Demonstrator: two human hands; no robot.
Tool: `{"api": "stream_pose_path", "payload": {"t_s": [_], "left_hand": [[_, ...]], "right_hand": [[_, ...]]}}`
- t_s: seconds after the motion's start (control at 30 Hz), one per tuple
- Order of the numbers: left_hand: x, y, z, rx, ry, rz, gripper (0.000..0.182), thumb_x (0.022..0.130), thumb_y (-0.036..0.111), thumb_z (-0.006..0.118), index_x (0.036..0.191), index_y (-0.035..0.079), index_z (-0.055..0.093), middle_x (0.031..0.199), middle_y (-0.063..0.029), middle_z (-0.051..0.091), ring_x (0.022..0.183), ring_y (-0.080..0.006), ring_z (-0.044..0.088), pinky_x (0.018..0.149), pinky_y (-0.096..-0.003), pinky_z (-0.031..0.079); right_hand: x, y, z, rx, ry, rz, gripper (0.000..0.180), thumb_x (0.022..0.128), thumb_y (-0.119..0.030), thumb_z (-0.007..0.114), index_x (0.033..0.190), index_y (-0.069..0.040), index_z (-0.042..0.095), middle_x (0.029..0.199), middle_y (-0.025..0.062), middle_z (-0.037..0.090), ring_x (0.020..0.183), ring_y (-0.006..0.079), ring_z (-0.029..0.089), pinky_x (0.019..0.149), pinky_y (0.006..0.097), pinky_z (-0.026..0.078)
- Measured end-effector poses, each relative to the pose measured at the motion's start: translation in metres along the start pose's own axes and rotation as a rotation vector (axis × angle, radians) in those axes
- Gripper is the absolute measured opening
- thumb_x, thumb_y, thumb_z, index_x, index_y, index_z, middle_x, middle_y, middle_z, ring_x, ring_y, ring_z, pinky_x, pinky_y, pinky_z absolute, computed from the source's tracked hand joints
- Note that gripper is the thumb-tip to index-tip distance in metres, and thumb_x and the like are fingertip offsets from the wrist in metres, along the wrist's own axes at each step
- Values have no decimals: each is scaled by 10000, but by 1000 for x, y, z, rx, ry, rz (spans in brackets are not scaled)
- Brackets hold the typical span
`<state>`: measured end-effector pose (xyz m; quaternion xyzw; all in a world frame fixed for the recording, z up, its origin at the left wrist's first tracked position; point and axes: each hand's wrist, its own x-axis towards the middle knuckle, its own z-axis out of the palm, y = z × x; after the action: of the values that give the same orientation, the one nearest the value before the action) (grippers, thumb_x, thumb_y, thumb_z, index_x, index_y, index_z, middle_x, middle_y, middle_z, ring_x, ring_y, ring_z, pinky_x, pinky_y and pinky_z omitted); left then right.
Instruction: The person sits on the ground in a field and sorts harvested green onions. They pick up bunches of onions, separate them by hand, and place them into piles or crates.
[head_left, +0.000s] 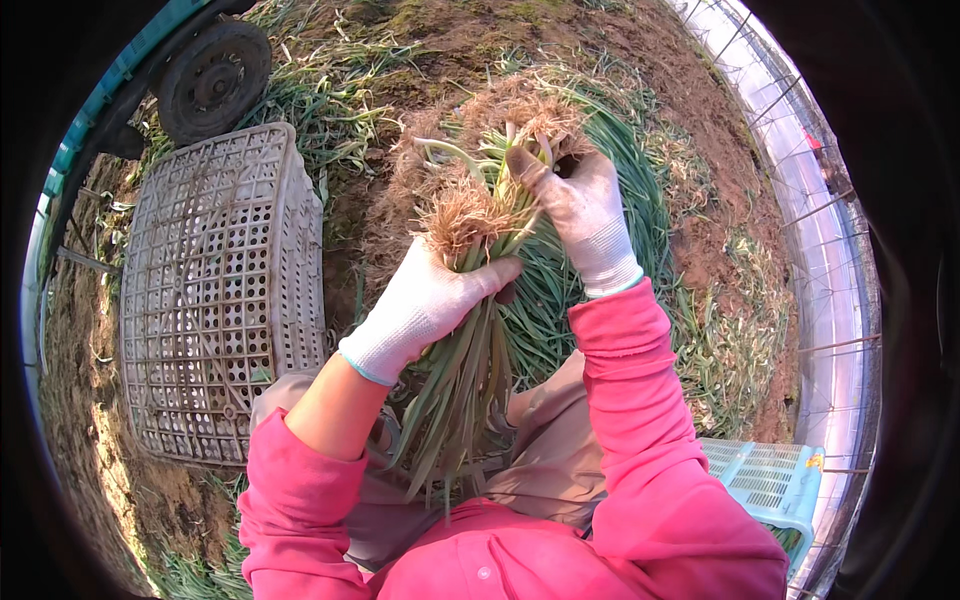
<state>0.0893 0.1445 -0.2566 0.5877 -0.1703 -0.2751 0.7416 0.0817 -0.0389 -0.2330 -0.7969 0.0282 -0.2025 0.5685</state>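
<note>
My left hand (442, 300), in a white knit glove, is closed around a bunch of rooted green leafy stalks (465, 360), likely garlic greens. Its brown roots (469, 217) stick up above the thumb, and the leaves hang down over my lap. My right hand (566, 191), in a similar glove with soiled fingertips, pinches pale stems with a brown root tuft (547, 127). Those stems lean against the upper right of the bunch. Beyond both hands lies a heap of the same plants (630, 180) with roots to the left; my hands partly cover it.
A grey plastic crate (202, 292) with a perforated base rests at my left. Behind it are a black wheel (214, 82) and a teal frame edge (97, 97). A light blue crate (765, 472) stands at lower right, near plastic sheeting (832, 300). Leaf scraps (742, 330) litter the soil.
</note>
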Motion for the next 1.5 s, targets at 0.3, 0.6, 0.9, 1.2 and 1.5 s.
{"api": "stream_pose_path", "payload": {"t_s": [0.3,0.6,0.9,1.2,1.5], "left_hand": [[1,9,0,-3,-18,-76,324,808,23,702,1118,13,607,859,-22,653,738,-95,594,682,-271,493],[-2,-7,-17,160,43,-54,394,818,-3,701,1189,8,568,992,-21,648,853,-100,590,746,-268,504],[7,-36,-15,620,239,179,343,766,209,754,1064,53,684,929,-169,694,898,-332,669,805,-379,513],[7,-26,-13,262,82,30,356,783,158,738,1112,45,662,968,-161,706,894,-284,688,793,-355,517],[4,-25,4,1001,307,159,285,792,209,730,1030,66,668,862,-182,691,825,-344,681,705,-382,535]], "right_hand": [[6,1,-15,12,393,-25,411,767,-82,807,1112,61,634,929,100,684,766,140,655,704,252,549],[13,7,-81,6,754,-51,131,793,-4,761,909,-7,702,786,81,704,644,109,644,575,217,537],[-16,-17,13,-108,57,-79,578,721,-254,851,1151,46,608,921,93,707,755,152,657,696,274,537],[-2,-10,-38,102,508,61,128,828,-94,759,907,-17,693,772,42,684,607,91,600,578,209,509],[-24,-17,0,-419,-65,133,312,849,-233,754,996,32,680,830,66,692,711,105,630,674,246,512]]}}
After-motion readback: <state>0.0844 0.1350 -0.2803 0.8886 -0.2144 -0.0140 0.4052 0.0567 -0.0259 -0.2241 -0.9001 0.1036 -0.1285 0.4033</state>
